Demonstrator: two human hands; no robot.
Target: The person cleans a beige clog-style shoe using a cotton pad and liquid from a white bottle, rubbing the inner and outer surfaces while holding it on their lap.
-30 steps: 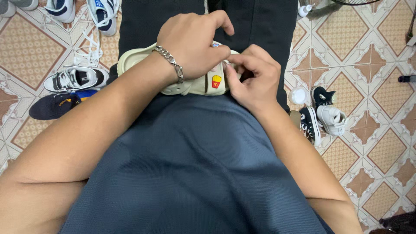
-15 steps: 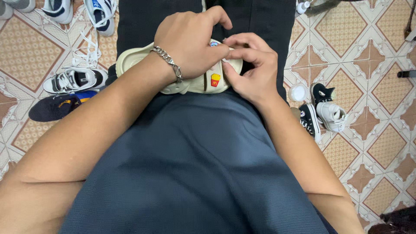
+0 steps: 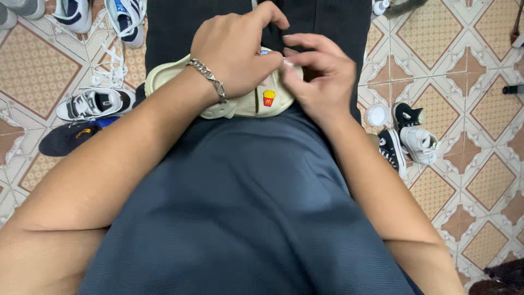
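A cream foam clog (image 3: 248,104) lies across my lap, with a small red and yellow charm (image 3: 268,98) fixed to its side. My left hand (image 3: 232,49), with a silver chain bracelet on its wrist, is clamped over the top of the clog and hides most of it. My right hand (image 3: 319,76) is at the clog's toe end, fingertips pinched against the shoe beside the left thumb. What the fingertips pinch is too small to make out.
On the patterned tile floor at left lie a grey and black sneaker (image 3: 95,102), a dark cap (image 3: 68,139), loose white laces (image 3: 112,65) and blue and white shoes (image 3: 126,19). At right sit small black and white sneakers (image 3: 412,139) and a white round lid (image 3: 375,116).
My right hand has lifted a little and its fingers have moved up onto the clog's toe. The left hand has stayed on the clog.
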